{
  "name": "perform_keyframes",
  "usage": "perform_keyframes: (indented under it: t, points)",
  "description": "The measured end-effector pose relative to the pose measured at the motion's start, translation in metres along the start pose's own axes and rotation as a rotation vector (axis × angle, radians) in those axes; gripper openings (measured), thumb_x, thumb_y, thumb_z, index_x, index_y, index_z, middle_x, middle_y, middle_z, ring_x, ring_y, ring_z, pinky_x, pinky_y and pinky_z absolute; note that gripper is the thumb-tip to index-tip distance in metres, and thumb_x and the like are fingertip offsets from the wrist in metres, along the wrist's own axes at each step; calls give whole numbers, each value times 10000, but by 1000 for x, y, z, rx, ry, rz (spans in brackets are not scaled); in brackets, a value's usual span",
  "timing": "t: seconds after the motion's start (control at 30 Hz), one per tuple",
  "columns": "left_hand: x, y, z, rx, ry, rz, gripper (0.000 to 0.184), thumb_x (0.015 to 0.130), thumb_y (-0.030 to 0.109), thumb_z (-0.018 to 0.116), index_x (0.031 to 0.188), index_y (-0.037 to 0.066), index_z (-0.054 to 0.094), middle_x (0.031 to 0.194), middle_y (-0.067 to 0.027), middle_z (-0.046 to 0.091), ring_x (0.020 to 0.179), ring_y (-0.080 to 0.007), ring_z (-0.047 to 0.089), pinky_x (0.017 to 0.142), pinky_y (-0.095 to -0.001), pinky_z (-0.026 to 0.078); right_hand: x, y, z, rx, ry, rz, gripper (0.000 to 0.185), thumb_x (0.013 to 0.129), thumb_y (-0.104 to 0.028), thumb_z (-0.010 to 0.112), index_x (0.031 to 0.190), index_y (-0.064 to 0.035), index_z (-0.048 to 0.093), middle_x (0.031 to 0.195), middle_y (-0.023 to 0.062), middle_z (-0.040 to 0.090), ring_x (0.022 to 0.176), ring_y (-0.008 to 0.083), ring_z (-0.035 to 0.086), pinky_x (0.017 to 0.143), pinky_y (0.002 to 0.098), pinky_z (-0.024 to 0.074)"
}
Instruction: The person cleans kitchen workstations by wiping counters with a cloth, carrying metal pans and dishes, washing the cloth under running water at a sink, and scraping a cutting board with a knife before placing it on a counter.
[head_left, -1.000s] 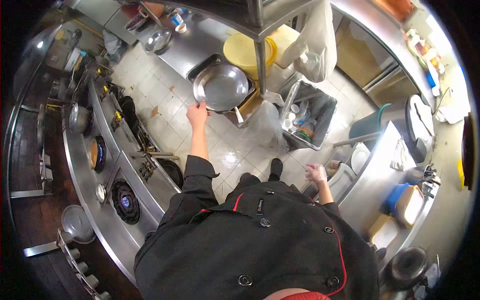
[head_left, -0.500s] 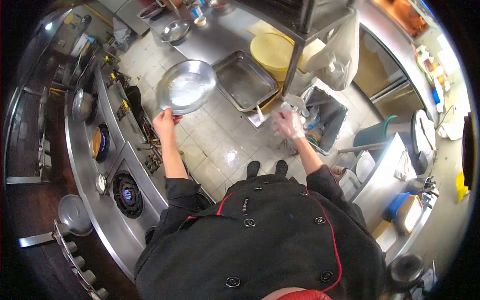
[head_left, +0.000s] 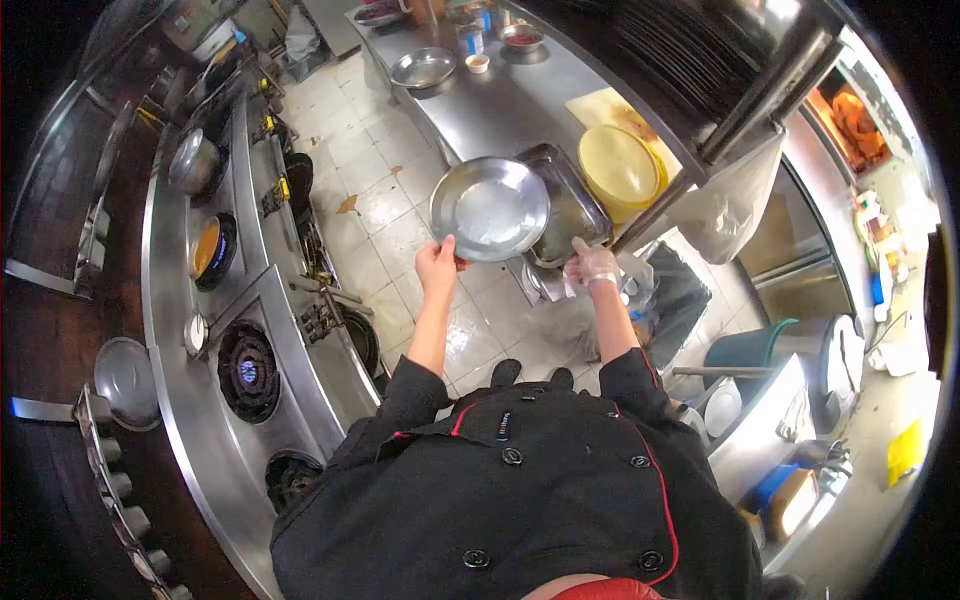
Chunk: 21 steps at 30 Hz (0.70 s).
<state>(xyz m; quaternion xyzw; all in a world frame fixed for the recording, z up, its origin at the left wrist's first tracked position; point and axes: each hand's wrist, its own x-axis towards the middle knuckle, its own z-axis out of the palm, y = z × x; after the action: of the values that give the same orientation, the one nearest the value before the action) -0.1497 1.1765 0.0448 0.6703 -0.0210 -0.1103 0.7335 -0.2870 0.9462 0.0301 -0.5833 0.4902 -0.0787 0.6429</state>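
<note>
Bowl (head_left: pixel 488 210), one, in left hand (head_left: pixel 438 268)

Bright glare at the right, reflections on steel, dim left side, fisheye curvature, 4 black corners.

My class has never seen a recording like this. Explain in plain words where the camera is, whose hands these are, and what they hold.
There is no machine here: a person works with their own two hands. One camera, worn on the head, looks forward and down, so the person's dark jacket fills the bottom.

The left hand holds a round metal pan by its rim. The right hand, in a thin clear glove, is at the near edge of a rectangular metal tray; whether it grips the tray is unclear.

The tray lies on a steel counter, beside a round yellow lid. Farther back stand a shallow metal bowl and a small cup.
</note>
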Motion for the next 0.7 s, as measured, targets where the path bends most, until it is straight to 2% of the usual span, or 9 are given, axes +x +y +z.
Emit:
perform_keyframes:
  t: [0.07, 0.17, 0.23, 0.3, 0.37, 0.43, 0.53, 0.6, 0.7]
  points:
    - [-5, -10, -23, 43, 22, -24, 310, 865, 229, 570, 747, -58, 575, 647, -99, 598, 496, -161, 586, 448, -249, 481, 21, 21, -7, -264, 46, -342, 461, 848, -383, 524, 651, 32, 557, 558, 128, 562, 437, 192, 534, 411, 334, 438]
    - [-12, -23, -66, 103, 106, -57, 317, 865, 241, 568, 791, -66, 595, 690, -89, 606, 536, -149, 585, 474, -252, 493, 7, 25, -19, -87, 125, -163, 466, 862, -378, 502, 650, 31, 569, 565, 135, 572, 454, 205, 556, 434, 346, 454]
    - [-21, -29, -88, 112, 177, 23, 347, 869, 219, 575, 633, -29, 521, 553, -85, 557, 435, -144, 538, 397, -262, 446, 28, 44, -35, -537, 228, -435, 476, 866, -389, 488, 649, 25, 578, 578, 146, 583, 470, 215, 576, 454, 355, 469]
    - [-23, -41, -111, 117, 250, -20, 335, 876, 220, 564, 655, -31, 534, 561, -78, 558, 443, -136, 538, 397, -258, 445, -45, -21, -38, -660, 114, -312, 475, 863, -395, 476, 663, 18, 599, 577, 151, 596, 483, 227, 602, 476, 355, 486]
    - [-24, -31, -124, 100, 293, -77, 320, 883, 217, 550, 681, -32, 547, 583, -81, 570, 447, -134, 543, 414, -258, 457, -26, -1, -55, -985, 52, -548, 551, 836, -483, 489, 869, 49, 628, 840, 249, 616, 655, 369, 615, 715, 431, 472]
    - [-12, -31, -139, 121, 331, -87, 313, 888, 214, 539, 696, -34, 555, 594, -83, 575, 455, -135, 551, 426, -261, 470, -68, -37, -50, -888, -121, -330, 495, 837, -457, 497, 865, 16, 639, 748, 208, 627, 677, 355, 620, 683, 438, 475]
    - [27, -36, -159, 137, 349, -80, 307, 895, 208, 524, 721, -42, 563, 605, -89, 583, 469, -138, 565, 437, -264, 483, -84, -37, -39, -929, -104, -500, 397, 835, -386, 532, 846, -3, 637, 659, 172, 619, 656, 318, 629, 634, 409, 484]
    - [62, -43, -171, 115, 337, -92, 310, 901, 205, 512, 741, -55, 566, 607, -98, 585, 478, -139, 574, 443, -266, 490, -98, -51, -16, -680, -167, -375, 304, 824, -314, 561, 818, -18, 631, 635, 167, 604, 629, 299, 626, 604, 370, 483]
    - [103, -36, -168, 172, 358, -4, 241, 890, 138, 510, 847, -96, 548, 703, -120, 606, 578, -184, 608, 518, -289, 542, -87, -63, 36, -625, -170, -672, 223, 803, -251, 581, 832, -35, 625, 720, 163, 608, 655, 293, 610, 593, 357, 473]
